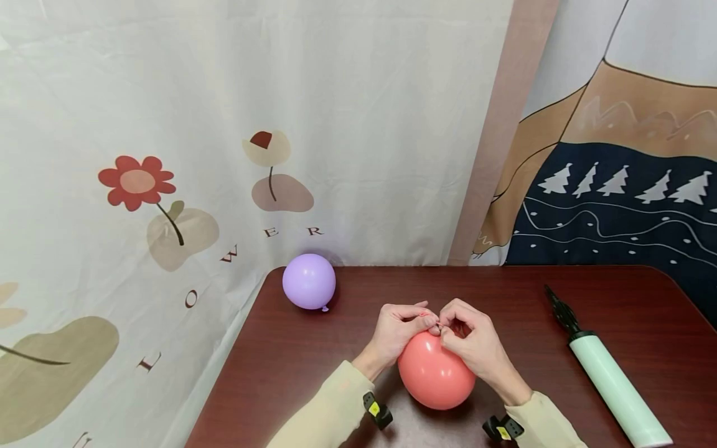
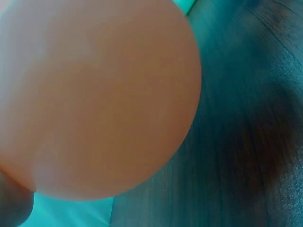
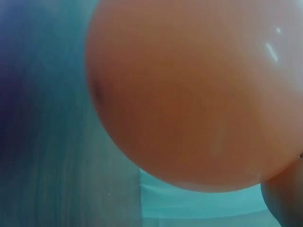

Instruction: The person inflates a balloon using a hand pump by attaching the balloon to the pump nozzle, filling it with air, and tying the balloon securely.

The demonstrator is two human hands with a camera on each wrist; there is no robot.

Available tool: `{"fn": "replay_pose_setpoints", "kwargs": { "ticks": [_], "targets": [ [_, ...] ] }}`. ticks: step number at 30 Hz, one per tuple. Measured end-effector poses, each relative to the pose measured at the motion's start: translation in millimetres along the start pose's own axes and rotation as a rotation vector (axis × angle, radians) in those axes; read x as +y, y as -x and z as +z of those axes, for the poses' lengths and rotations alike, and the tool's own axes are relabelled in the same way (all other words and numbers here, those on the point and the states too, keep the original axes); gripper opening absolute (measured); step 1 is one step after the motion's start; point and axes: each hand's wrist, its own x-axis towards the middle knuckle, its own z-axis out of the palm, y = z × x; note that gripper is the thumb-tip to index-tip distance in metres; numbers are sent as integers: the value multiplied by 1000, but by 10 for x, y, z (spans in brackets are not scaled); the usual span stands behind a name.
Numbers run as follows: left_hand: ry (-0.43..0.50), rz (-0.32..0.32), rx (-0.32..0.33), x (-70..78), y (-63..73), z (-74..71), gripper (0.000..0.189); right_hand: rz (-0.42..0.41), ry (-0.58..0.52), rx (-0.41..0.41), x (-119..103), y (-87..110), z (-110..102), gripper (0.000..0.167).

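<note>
An inflated coral-red balloon [image 1: 437, 372] sits between my hands, its neck pointing away at the top. My left hand [image 1: 396, 330] pinches the stretched neck from the left, thumb and fingers curled round it. From the right, my right hand [image 1: 473, 339] pinches the same neck, with its fingertips close to the left thumb. The fingers partly hide the neck. In the left wrist view the balloon [image 2: 104, 104] fills most of the picture, with a fingertip at the lower left. The right wrist view also shows mostly balloon [image 3: 199, 99], with a fingertip at the lower right.
A tied purple balloon [image 1: 309, 282] rests at the back left of the dark wooden table [image 1: 358, 286]. On the right lies a mint-green hand pump [image 1: 616, 386] with a black nozzle [image 1: 562, 311]. Printed curtains [image 1: 381, 124] hang behind the table.
</note>
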Motion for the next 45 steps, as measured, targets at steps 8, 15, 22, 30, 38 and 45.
{"fn": "replay_pose_setpoints", "kwargs": {
  "ticks": [8, 15, 22, 30, 38, 45],
  "targets": [
    [2, -8, 31, 1, -1, -2, 13, -37, 55, 13, 5, 11, 13, 29],
    [93, -96, 33, 8, 17, -15, 22, -14, 86, 10, 4, 26, 20, 28],
    [38, -116, 46, -3, 6, -28, 19, 57, 60, -21, 5, 3, 2, 24],
    [41, -187, -88, 1, 14, -123, 19, 112, -153, -148, 59, -1, -42, 21],
    [58, -237, -237, 49, 64, -208, 20, 164, -178, -174, 74, 8, -43, 19],
    [10, -260, -123, 76, 84, -134, 19, 47, 44, -74, -12, 33, 17, 31]
  ]
}}
